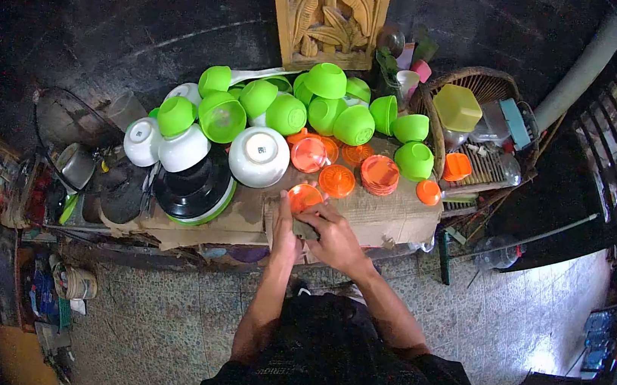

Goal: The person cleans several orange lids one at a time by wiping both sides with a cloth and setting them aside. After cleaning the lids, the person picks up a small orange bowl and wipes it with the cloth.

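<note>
An orange lid point(303, 196) is held at the near edge of the cardboard-covered table. My left hand point(286, 229) grips it from the left, thumb or finger up along its side. My right hand point(335, 237) is closed at the lid's lower right edge, fingers bent over it. Something dull and greyish shows between my palms, too hidden to name. Just beyond lie another orange lid point(336, 181), a stack of orange lids point(380, 175) and a clear-topped orange lid point(308, 154). An upturned white bowl point(259, 156) sits to the left.
Green bowls point(285, 114) are heaped along the back. Black plates point(193, 185) are stacked at left, with a white bowl point(184, 149) on top. A wicker basket point(423, 103) holding a yellow container point(457, 108) stands at right. Behind rises a carved wooden panel point(329, 12).
</note>
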Motion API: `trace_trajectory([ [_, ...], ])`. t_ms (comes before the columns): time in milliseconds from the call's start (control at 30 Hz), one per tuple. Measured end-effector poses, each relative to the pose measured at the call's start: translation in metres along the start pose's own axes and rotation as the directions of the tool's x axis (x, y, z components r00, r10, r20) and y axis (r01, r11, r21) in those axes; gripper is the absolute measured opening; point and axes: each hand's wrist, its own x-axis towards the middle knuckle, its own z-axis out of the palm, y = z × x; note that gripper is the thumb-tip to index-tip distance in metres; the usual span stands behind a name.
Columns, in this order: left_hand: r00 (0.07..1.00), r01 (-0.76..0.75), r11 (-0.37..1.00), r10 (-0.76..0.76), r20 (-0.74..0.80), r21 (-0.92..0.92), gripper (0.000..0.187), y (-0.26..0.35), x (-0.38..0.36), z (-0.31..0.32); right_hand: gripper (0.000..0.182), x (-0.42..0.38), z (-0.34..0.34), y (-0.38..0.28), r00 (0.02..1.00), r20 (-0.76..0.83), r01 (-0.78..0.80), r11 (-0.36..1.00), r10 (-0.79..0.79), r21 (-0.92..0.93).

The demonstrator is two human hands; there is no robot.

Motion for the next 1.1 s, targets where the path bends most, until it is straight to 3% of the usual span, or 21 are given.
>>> trace_trajectory([
  [100, 1.000, 0.029, 0.998, -0.029, -0.005, 0.054, 0.061, 0.000, 0.009, -0.012, 0.051, -0.006, 0.004, 0.010, 0.998, -0.006, 0.056, 0.998, -0.056, -0.006],
  [233, 1.000, -0.013, 0.984, 0.015, -0.014, 0.178, 0.062, -0.001, 0.007, -0.006, 0.049, -0.010, 0.002, 0.021, 0.993, -0.108, -0.060, 0.995, 0.052, -0.077],
  [300, 0.993, 0.086, 0.953, -0.058, -0.105, 0.291, 0.054, 0.003, 0.000, -0.001, 0.049, -0.009, -0.003, 0.024, 0.985, -0.128, -0.132, 0.986, 0.119, -0.098],
  [367, 0.995, 0.089, 0.967, -0.076, -0.060, 0.241, 0.051, -0.003, 0.000, -0.003, 0.051, -0.007, -0.009, 0.021, 0.936, -0.322, -0.189, 0.976, 0.146, -0.107],
  [500, 0.992, 0.124, 0.983, -0.126, 0.006, 0.136, 0.048, -0.020, 0.004, -0.007, 0.053, -0.005, -0.012, 0.016, 0.929, -0.363, -0.110, 0.992, 0.078, -0.069],
  [633, 0.994, 0.065, 0.987, -0.077, 0.074, 0.146, 0.057, -0.018, 0.008, -0.003, 0.056, -0.007, 0.003, 0.016, 0.953, -0.300, -0.020, 1.000, 0.025, 0.020],
  [700, 0.988, 0.089, 0.994, -0.096, 0.124, 0.065, 0.060, -0.009, 0.008, -0.005, 0.057, -0.010, 0.005, 0.009, 0.984, -0.178, 0.020, 0.996, -0.005, 0.082],
  [767, 0.988, 0.087, 0.995, -0.092, 0.123, 0.040, 0.061, 0.000, 0.007, -0.005, 0.057, -0.013, 0.003, 0.007, 0.994, -0.108, 0.011, 0.996, -0.002, 0.085],
  [833, 0.993, 0.073, 0.997, -0.074, 0.088, 0.013, 0.062, 0.007, 0.005, -0.004, 0.058, -0.012, -0.001, 0.000, 0.999, -0.033, 0.019, 0.999, -0.020, -0.028],
  [900, 0.996, 0.067, 0.996, -0.064, 0.056, -0.053, 0.057, 0.008, 0.004, -0.002, 0.057, -0.013, -0.001, 0.009, 0.999, -0.025, 0.034, 0.998, -0.035, -0.060],
  [1067, 0.990, 0.033, 0.999, -0.037, 0.139, 0.031, 0.058, 0.014, 0.005, -0.009, 0.053, -0.015, -0.007, 0.024, 0.996, -0.041, 0.078, 0.994, -0.082, -0.081],
  [1100, 0.990, 0.032, 0.999, -0.035, 0.138, 0.030, 0.058, 0.016, 0.005, -0.010, 0.047, -0.013, -0.010, 0.022, 0.990, -0.111, 0.083, 0.994, -0.089, -0.065],
])
